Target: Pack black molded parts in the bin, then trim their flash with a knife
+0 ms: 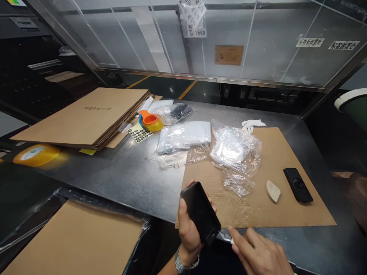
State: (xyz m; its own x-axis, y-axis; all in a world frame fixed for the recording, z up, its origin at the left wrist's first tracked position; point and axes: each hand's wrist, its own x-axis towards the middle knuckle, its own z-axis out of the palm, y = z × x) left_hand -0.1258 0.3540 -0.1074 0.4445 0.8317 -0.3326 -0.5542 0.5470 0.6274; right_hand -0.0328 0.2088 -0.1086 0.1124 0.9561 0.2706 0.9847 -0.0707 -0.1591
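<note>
In the head view my left hand [189, 229], with a metal watch band at the wrist, is wrapped around a black rectangular device [200, 210] and holds it tilted over the table's front edge. My right hand [258, 250] is closed just right of the device's lower end. A thin shiny piece with a whitish end [225, 236] runs from its fingertips to the device; its kind is unclear. On the cardboard sheet [266, 214] lie a similar black device [298, 185] with a round part and a small beige pad [273, 191].
Clear plastic bags [236, 149] and a pack of white sleeves [185, 135] lie mid-table. Behind are an orange-and-yellow tape dispenser [150, 120], black round stickers [139, 132] and a white glove [252, 124]. Stacked cardboard [86, 114] and a tape roll [37, 154] are left.
</note>
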